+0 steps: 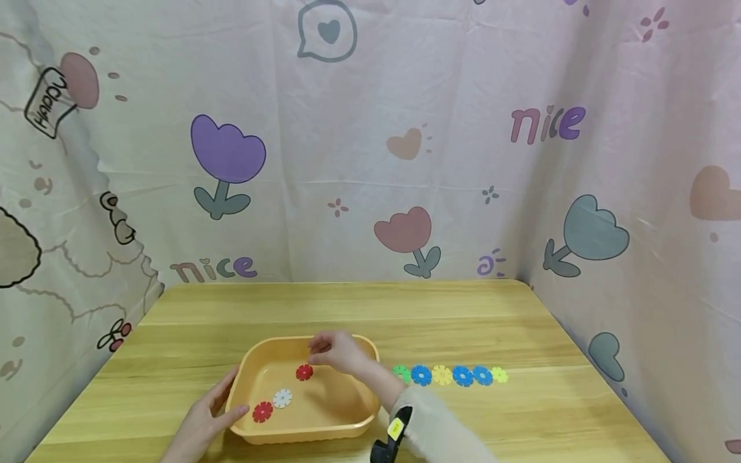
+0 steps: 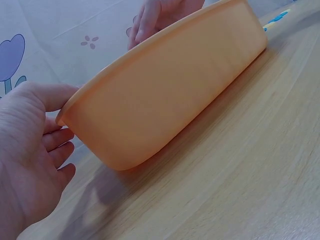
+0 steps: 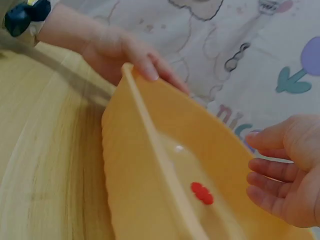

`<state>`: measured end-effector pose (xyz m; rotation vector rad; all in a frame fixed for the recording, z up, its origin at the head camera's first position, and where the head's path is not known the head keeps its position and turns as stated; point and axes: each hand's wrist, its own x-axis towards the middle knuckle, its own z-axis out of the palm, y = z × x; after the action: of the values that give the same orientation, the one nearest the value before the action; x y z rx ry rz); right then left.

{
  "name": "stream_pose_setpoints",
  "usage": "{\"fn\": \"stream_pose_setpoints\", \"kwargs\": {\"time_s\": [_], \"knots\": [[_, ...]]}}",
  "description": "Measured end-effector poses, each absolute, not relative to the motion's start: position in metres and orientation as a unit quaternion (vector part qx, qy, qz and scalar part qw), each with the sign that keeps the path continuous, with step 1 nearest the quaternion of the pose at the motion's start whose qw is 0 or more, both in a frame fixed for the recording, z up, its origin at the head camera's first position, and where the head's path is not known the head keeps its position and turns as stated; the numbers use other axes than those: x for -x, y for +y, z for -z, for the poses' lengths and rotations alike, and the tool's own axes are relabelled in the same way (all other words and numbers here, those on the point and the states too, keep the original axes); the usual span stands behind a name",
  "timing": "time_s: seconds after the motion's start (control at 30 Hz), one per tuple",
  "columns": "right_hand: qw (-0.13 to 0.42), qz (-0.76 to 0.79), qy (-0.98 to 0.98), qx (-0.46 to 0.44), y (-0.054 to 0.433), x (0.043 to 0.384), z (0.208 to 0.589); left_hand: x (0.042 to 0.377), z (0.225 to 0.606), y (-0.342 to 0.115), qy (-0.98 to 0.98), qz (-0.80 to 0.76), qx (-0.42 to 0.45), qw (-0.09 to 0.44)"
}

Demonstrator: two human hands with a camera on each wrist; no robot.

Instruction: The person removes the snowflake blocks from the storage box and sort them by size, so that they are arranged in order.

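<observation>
A yellow plastic tub stands on the table, holding a red snowflake disc, a white snowflake disc and another red disc. My left hand grips its left rim, the thumb over the edge and the other fingers outside, below the rim in the left wrist view. Over the back of the tub is my right hand, close to the farther red disc. In the right wrist view, the fingers of that hand are loosely bent and apart, with nothing between them.
To the right of the tub, several snowflake discs lie in a straight row, from a green disc through blue and yellow ones to a yellow-green disc. The wooden table meets a printed cloth backdrop at the back and sides.
</observation>
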<state>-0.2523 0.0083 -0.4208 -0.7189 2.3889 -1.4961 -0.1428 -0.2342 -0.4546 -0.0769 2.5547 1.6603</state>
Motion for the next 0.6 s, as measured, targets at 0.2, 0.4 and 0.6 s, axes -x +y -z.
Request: {"fn": "stream_pose_setpoints", "kwargs": {"time_s": [0.2, 0.4, 0.6], "knots": [[0.115, 0.473, 0.836, 0.254, -0.005, 0.253, 0.431, 0.142, 0.455, -0.235, 0.838, -0.543, 0.025, 0.046], [0.12, 0.444, 0.852, 0.251, -0.012, 0.253, 0.441, 0.142, 0.454, -0.235, 0.837, -0.546, 0.023, 0.043], [0.095, 0.361, 0.885, 0.278, -0.015, 0.254, 0.448, 0.142, 0.454, -0.235, 0.841, -0.539, 0.021, 0.038]]}}
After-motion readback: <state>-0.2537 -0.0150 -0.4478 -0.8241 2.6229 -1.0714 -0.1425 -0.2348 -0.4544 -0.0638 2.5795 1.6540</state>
